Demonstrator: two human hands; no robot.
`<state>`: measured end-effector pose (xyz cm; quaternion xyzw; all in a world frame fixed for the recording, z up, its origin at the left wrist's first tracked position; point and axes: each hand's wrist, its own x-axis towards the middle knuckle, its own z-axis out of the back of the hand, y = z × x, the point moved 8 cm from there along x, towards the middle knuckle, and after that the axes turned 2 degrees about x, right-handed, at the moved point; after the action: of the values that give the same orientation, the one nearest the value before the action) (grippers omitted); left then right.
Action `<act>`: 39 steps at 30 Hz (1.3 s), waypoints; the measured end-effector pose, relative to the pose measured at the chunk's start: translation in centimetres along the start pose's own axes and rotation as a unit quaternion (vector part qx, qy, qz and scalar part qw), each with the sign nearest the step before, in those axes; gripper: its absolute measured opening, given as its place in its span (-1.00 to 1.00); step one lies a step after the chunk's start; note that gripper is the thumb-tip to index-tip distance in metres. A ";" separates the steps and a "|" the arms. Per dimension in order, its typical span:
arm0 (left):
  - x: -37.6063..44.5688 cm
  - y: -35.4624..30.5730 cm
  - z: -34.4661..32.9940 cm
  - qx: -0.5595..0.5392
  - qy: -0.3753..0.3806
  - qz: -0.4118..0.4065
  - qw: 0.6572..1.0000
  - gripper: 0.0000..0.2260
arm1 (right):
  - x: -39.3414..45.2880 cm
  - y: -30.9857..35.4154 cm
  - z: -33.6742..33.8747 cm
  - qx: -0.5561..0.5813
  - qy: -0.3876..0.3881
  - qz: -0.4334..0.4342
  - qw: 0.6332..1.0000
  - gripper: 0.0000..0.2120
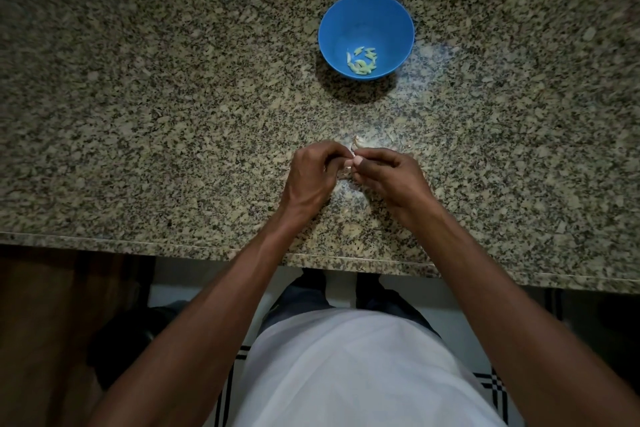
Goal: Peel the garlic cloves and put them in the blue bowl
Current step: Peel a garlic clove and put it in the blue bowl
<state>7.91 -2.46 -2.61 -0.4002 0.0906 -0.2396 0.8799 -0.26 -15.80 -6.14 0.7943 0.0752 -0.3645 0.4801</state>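
Note:
A blue bowl (332,28) stands on the granite counter, far from me, with several pale peeled garlic cloves (362,61) at its bottom. Near the counter's front, my left hand (311,177) and my right hand (384,177) meet fingertip to fingertip, both pinching a small garlic clove (350,163) that is mostly hidden between the fingers. Just beyond the fingertips a whitish piece of garlic (356,144) lies on the counter.
The speckled granite counter (156,114) stretches wide to both sides. Small flakes of garlic skin (353,229) lie scattered below and around my hands. The counter's front edge (207,248) runs just under my forearms.

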 end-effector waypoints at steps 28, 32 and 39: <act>-1.8 3.5 -2.2 -0.335 0.133 0.355 0.863 -0.87 | -1.0 3.6 -1.8 -0.354 0.018 0.312 0.881 -0.67; -1.0 2.8 -1.0 -0.195 0.094 0.249 0.944 -0.87 | -0.4 2.8 -0.5 -0.276 -0.011 0.246 0.929 -0.59; 0.0 0.7 0.3 -0.084 0.073 0.089 0.990 -0.83 | 0.1 1.9 0.3 -0.173 -0.019 0.176 0.969 -0.73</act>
<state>8.28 -1.88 -2.99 -0.4440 0.2097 -0.1801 0.8523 0.57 -17.07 -4.98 0.6928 -0.0127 -0.2705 0.6684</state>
